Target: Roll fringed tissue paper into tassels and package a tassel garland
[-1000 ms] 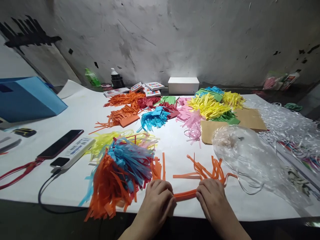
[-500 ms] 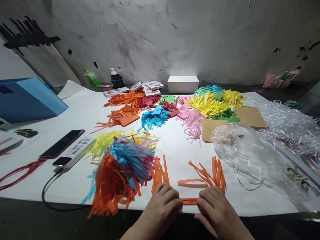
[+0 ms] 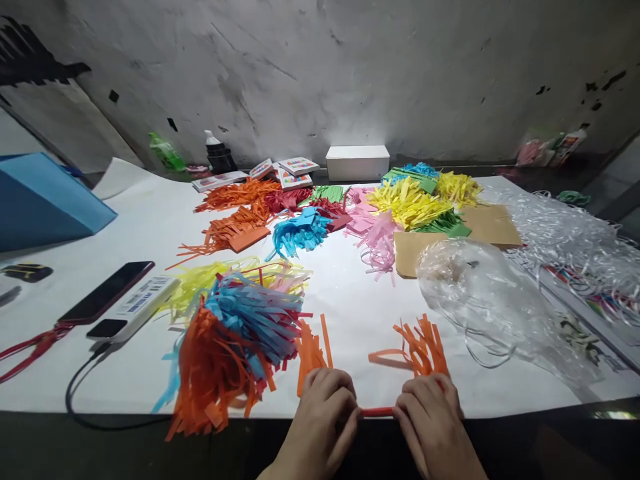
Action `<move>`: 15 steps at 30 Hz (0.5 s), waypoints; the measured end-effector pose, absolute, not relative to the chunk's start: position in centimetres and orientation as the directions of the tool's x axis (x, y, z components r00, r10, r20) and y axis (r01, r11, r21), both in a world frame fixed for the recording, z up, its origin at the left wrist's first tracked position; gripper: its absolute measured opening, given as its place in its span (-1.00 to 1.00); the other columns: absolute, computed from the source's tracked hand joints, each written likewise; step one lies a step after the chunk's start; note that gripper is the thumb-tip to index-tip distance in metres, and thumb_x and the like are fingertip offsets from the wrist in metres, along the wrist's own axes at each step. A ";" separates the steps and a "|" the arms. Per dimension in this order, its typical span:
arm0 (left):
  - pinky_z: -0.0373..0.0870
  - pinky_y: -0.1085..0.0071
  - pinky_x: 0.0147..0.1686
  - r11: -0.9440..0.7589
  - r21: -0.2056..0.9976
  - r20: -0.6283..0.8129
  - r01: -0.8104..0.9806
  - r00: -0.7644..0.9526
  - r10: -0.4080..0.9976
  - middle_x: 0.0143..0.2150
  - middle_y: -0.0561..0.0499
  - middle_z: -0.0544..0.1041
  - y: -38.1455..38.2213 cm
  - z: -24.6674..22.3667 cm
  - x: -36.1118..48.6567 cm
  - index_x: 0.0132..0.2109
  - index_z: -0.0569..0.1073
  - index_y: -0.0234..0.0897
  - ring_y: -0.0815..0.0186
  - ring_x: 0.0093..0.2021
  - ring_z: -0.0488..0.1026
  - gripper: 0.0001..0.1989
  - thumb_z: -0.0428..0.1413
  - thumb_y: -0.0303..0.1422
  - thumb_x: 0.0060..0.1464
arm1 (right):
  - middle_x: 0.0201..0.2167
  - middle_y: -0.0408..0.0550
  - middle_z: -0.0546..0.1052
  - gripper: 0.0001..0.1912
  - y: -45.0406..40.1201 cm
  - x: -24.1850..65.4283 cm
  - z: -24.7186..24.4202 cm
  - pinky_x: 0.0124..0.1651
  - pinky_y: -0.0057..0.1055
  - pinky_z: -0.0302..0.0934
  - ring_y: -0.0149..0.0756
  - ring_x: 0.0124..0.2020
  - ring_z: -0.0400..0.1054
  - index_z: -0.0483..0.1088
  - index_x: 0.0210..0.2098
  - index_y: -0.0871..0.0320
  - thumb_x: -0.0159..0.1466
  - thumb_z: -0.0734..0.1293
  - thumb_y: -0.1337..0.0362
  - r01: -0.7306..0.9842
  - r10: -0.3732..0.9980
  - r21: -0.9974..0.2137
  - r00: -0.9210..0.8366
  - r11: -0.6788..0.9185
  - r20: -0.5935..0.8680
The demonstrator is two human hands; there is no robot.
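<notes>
At the table's front edge, my left hand (image 3: 327, 413) and my right hand (image 3: 431, 415) are both closed on one orange paper tassel (image 3: 377, 412). Its narrow, rolled-looking middle stretches between my fingers, and cut fringe fans out past each hand onto the white sheet. A loose orange strip points left from the right-hand fringe. Just left of my left hand lies a heap of finished-looking tassels (image 3: 250, 313) in orange and blue, with yellow and pink ones behind. My fingertips are partly hidden under my hands.
Further back lie orange fringed paper (image 3: 235, 230), blue fringed paper (image 3: 303, 232) and yellow fringed paper (image 3: 410, 203). A crumpled clear plastic bag (image 3: 480, 287) sits on the right, by brown cardboard (image 3: 490, 225). On the left are a phone (image 3: 107, 292), a white power bank (image 3: 135, 308) and a blue box (image 3: 45, 200).
The orange middle strip between my hands looks thinner and rounder than before. The right-hand fringe has shifted, and the whole view has swung slightly to the right.
</notes>
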State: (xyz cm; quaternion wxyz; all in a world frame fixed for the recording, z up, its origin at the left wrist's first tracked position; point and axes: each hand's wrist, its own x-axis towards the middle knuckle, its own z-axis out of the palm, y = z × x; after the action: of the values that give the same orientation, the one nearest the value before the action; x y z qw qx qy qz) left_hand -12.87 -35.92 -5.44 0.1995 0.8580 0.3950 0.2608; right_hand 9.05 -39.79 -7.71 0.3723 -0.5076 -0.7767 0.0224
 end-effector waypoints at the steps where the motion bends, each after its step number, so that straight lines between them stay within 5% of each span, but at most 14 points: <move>1: 0.29 0.23 -0.17 -0.570 0.556 0.262 0.605 0.524 0.811 -0.24 -0.01 0.47 -36.1 -5.3 -12.7 -0.34 0.35 -0.24 0.23 -0.24 0.39 -0.85 0.04 -0.55 0.18 | -0.38 -0.14 0.43 -0.80 -39.9 8.9 -7.8 0.12 -0.11 -0.04 -0.27 -0.29 0.31 0.33 -0.34 0.11 0.38 0.19 0.44 0.792 0.823 -0.414 -0.185 0.448 0.537; 4: 0.32 0.21 -0.18 -0.483 0.560 0.181 0.673 0.470 0.864 -0.23 -0.03 0.46 -36.2 -5.2 -12.1 -0.36 0.33 -0.24 0.20 -0.22 0.39 -0.85 0.05 -0.55 0.14 | -0.31 -0.11 0.48 -0.82 -39.9 8.3 -8.1 0.17 -0.09 -0.06 -0.25 -0.23 0.37 0.36 -0.30 0.10 0.37 0.20 0.44 0.811 0.835 -0.405 -0.174 0.423 0.523; 9: 0.33 0.18 -0.15 -0.467 0.544 0.146 0.697 0.470 0.871 -0.22 -0.02 0.47 -35.9 -5.3 -11.7 -0.32 0.39 -0.24 0.18 -0.21 0.40 -0.86 0.06 -0.58 0.11 | -0.34 -0.06 0.54 -0.67 -39.4 6.9 -9.0 0.31 -0.03 -0.05 -0.23 -0.22 0.43 0.46 -0.16 0.18 0.38 0.09 0.46 0.747 0.619 -0.236 -0.285 0.622 0.732; 15: 0.31 0.24 -0.18 -0.606 0.531 0.141 0.592 0.644 0.752 -0.27 0.03 0.58 -36.6 -5.1 -12.9 -0.33 0.52 -0.16 0.21 -0.26 0.45 -0.86 0.13 -0.46 0.17 | -0.50 -0.17 0.52 -0.63 -40.7 7.2 -8.4 0.37 -0.01 -0.10 -0.36 -0.36 0.45 0.45 -0.33 0.17 0.34 0.09 0.58 0.750 0.550 -0.121 -0.354 0.650 0.757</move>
State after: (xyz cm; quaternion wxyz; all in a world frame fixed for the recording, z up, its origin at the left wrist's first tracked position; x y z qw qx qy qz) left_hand -12.93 -36.62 -5.09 0.2245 0.8783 0.3826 0.1781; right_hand 7.24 -40.68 -8.37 0.4041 -0.3996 -0.8134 -0.1242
